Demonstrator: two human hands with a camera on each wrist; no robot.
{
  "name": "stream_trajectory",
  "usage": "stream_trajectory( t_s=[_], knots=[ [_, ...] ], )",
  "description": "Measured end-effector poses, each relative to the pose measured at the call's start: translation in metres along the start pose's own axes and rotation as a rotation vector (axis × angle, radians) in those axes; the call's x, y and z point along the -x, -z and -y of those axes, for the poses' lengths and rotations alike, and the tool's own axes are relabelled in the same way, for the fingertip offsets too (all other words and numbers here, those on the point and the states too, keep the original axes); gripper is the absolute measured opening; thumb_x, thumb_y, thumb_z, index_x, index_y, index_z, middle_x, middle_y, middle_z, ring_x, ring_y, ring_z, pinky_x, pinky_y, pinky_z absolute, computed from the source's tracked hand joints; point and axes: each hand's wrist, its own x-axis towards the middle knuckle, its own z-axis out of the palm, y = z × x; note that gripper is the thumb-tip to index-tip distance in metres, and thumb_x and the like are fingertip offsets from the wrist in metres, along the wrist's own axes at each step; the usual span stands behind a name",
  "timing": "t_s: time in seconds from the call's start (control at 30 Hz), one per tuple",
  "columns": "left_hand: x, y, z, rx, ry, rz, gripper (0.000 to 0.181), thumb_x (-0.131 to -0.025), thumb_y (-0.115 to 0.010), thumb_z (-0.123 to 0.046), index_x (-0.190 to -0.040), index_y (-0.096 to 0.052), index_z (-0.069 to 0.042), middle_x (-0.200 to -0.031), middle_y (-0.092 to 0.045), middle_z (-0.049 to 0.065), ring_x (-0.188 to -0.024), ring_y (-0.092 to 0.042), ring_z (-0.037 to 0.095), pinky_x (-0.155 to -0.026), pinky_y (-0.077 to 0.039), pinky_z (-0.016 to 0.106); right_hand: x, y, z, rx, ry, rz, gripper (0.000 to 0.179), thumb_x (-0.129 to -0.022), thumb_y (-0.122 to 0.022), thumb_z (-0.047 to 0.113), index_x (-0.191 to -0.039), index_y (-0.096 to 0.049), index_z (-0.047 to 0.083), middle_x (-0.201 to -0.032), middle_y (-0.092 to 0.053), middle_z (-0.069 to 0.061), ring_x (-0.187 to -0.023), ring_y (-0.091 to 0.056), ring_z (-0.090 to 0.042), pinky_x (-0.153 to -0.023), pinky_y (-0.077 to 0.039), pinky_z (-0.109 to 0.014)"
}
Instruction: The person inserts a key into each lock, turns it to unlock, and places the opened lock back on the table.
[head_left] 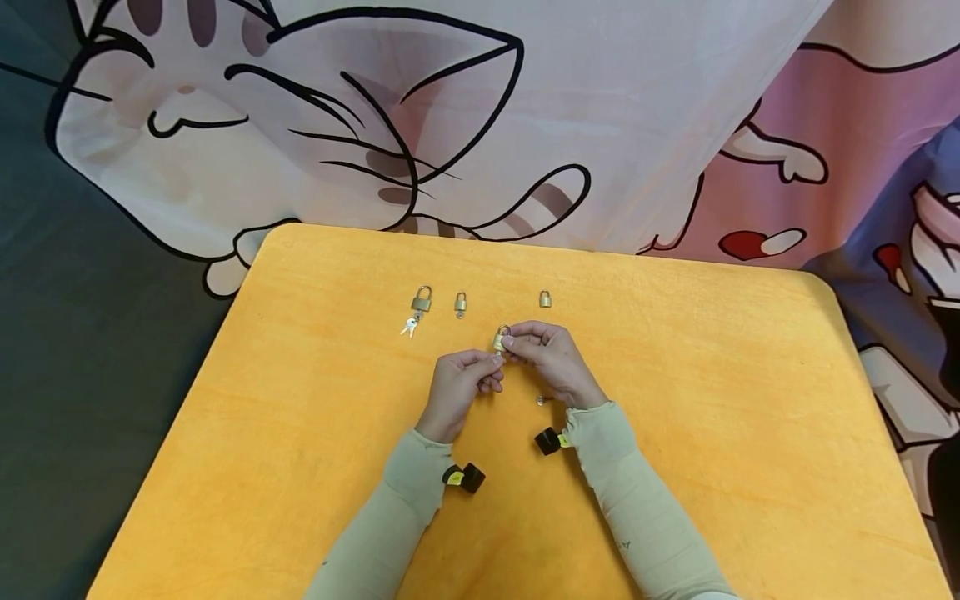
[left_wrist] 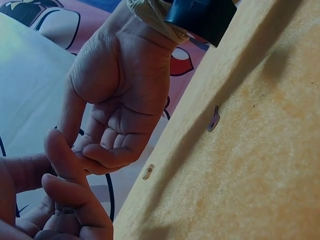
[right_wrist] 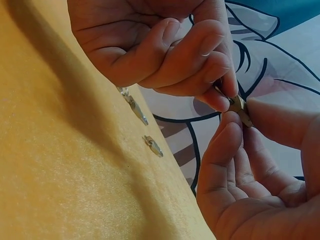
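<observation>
Above the yellow table, my right hand pinches a small brass padlock between thumb and fingers, its shackle pointing up. Just below the padlock, the thumb and forefinger of my left hand pinch a small key, mostly hidden by the fingertips. The right wrist view shows the edge of the padlock between both hands' fingertips. A loose key lies on the table beside the right wrist; the left wrist view shows this key too.
Farther back on the yellow table lie a larger padlock with keys attached, a small padlock with a key in it, and another small padlock. A cartoon-printed cloth hangs behind the table.
</observation>
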Motion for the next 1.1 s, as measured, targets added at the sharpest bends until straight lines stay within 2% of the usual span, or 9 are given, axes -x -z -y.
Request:
stream_trajectory(
  t_s=[0.37, 0.6, 0.83, 1.1],
  knots=[
    [0.0014, 0.0003, -0.0012, -0.006, -0.012, 0.003, 0.027, -0.095, -0.067, -0.005, -0.097, -0.066, 0.022, -0.069, -0.068, 0.004, -0.057, -0.064, 0.012, -0.058, -0.048, 0.026, 0.0004, 0.0017, -0.0004, 0.028, 0.007, 0.007, 0.024, -0.095, -0.068, 0.003, -0.113, -0.066, -0.013, -0.093, -0.075, -0.004, -0.084, -0.070, -0.019, -0.083, -0.057, -0.039],
    [0.0013, 0.0006, -0.0007, -0.010, -0.023, 0.016, 0.027, -0.095, -0.068, -0.006, -0.099, -0.067, 0.021, -0.069, -0.069, 0.004, -0.059, -0.066, 0.012, -0.060, -0.050, 0.026, -0.0002, 0.0024, -0.0009, 0.052, 0.006, 0.006, 0.024, -0.095, -0.068, 0.004, -0.112, -0.067, -0.012, -0.095, -0.074, -0.004, -0.083, -0.069, -0.017, -0.085, -0.057, -0.041],
    [0.0012, 0.0024, -0.0020, -0.024, -0.040, 0.001, 0.027, -0.095, -0.067, -0.005, -0.101, -0.067, 0.022, -0.070, -0.069, 0.004, -0.060, -0.068, 0.012, -0.060, -0.052, 0.026, -0.0005, -0.0019, -0.0026, 0.084, 0.013, 0.004, 0.023, -0.094, -0.069, 0.006, -0.111, -0.068, -0.011, -0.098, -0.075, -0.005, -0.086, -0.071, -0.016, -0.088, -0.056, -0.042],
    [0.0000, 0.0017, -0.0008, 0.001, -0.022, 0.015, 0.027, -0.097, -0.064, -0.004, -0.103, -0.066, 0.022, -0.072, -0.069, 0.004, -0.061, -0.068, 0.012, -0.060, -0.051, 0.026, -0.0003, -0.0009, -0.0019, 0.085, 0.014, -0.016, 0.022, -0.094, -0.069, 0.004, -0.110, -0.068, -0.011, -0.095, -0.076, -0.006, -0.084, -0.071, -0.016, -0.088, -0.055, -0.047]
  ],
)
